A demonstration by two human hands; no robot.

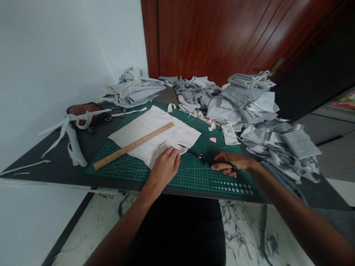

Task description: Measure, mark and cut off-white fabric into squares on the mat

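Observation:
A piece of white fabric lies on the green cutting mat, its near right edge raised and partly cut. My left hand pinches that edge, fingers closed on the cloth. In my right hand is a pair of black scissors, their blades pointing left and reaching the fabric beside my left fingertips. A wooden ruler rests slantwise across the fabric, with its lower left end over the mat.
Heaps of grey and white cloth fill the table's right and back. Another cloth pile sits back left. Cloth strips lie at left near a brown item. A pink scrap is on the mat. Scraps litter the floor.

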